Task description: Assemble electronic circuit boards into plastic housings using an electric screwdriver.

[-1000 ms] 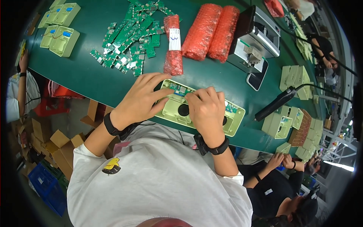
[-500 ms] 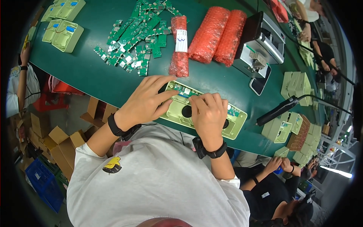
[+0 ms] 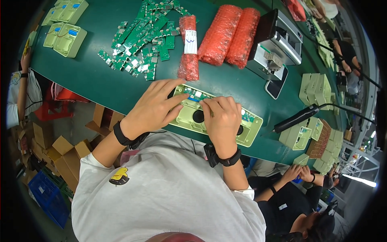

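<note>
Pale green housing (image 3: 189, 117) lies flat at the green surface (image 3: 96, 76) near edge. Left hand (image 3: 155, 107) pins its left end, grip flat; right hand (image 3: 221, 117) pinches over the board strip (image 3: 201, 96). Advice: press evenly, keep the housing braced.

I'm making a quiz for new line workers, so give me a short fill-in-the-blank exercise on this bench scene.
1. Both hands rest on a pale green ____ with two round black holes.
2. The loose circuit boards heaped on the table are ____ in colour.
3. The rolls of bubble wrap beyond the left hand and right hand are ____.

Missing words: tray; green; red
</note>
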Motion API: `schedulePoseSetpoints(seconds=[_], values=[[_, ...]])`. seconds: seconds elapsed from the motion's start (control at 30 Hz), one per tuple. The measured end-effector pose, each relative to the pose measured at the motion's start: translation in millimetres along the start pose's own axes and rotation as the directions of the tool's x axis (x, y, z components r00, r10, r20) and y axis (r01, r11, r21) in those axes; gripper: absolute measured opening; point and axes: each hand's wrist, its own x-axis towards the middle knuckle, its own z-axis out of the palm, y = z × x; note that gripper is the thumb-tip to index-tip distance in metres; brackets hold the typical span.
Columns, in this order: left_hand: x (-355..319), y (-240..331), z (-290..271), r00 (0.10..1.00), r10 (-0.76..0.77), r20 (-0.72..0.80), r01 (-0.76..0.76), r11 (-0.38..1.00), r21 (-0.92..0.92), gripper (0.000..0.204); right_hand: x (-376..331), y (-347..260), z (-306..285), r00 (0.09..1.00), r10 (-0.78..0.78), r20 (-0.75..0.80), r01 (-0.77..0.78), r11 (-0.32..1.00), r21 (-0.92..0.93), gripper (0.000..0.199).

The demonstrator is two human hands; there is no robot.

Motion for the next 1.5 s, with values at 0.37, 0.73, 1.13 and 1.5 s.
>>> schedulePoseSetpoints(seconds=[0.37, 0.73, 1.13, 1.5], values=[[10.6, 23.6, 4.4, 0.988, 0.052, 0.142, -0.059, 0.997, 0.046, 0.084, -38.8, 166.3, -101.4, 0.395, 0.670, -0.628, -0.898, 0.426, -0.111, 0.060], [38.0, 50.8, 35.4, 0.967, 0.089, 0.237, -0.133, 0.975, 0.176, 0.092, 20.2, 149.0, -154.2, 0.698, 0.633, -0.336, -0.065, 0.523, 0.850, 0.032], [70.5, 37.3, 52.9, 0.987, 0.128, 0.094, -0.123, 0.991, -0.057, 0.082, 141.7, 116.4, -101.1, 0.825, 0.235, -0.514, 0.350, 0.501, 0.791, 0.020], [72.9, 38.7, 53.9, 0.991, 0.099, 0.091, -0.103, 0.994, 0.047, 0.078, 53.0, 78.8, -86.0, 0.945, 0.134, -0.297, 0.251, 0.284, 0.925, 0.030]])
